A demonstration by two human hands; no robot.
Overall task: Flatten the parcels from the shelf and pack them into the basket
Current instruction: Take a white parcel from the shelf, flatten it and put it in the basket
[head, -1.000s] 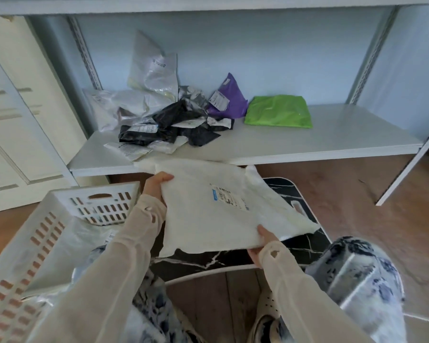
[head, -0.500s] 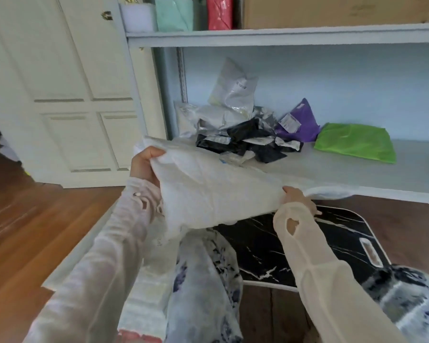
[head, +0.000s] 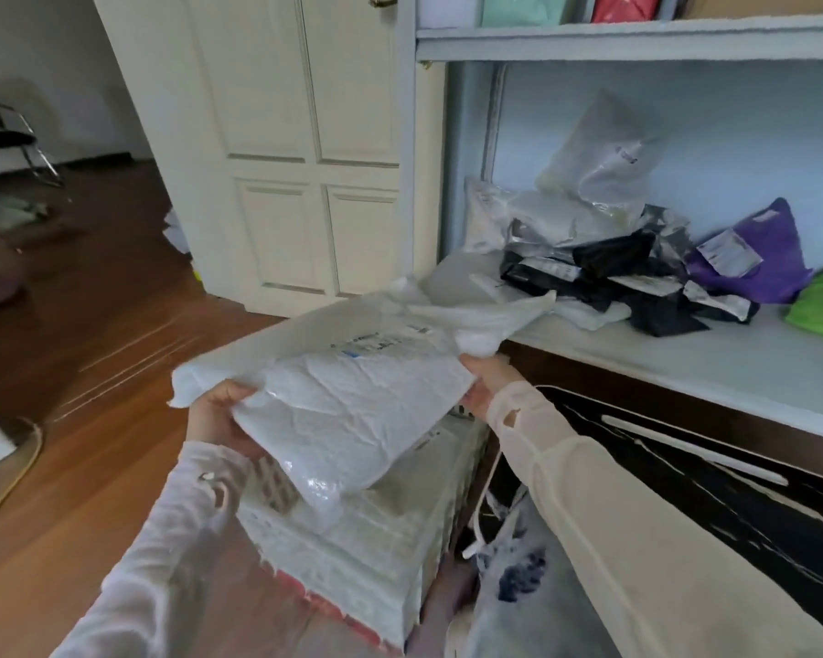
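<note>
The left hand grips the near left edge of the folded white parcel and the right hand clasps its right edge, holding it just above the white basket. Other parcels lie heaped on the shelf.

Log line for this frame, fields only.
step: packing | left hand: grips white parcel at left side | right hand: grips right side | white parcel: held above basket | shelf: pile of parcels on it
</note>
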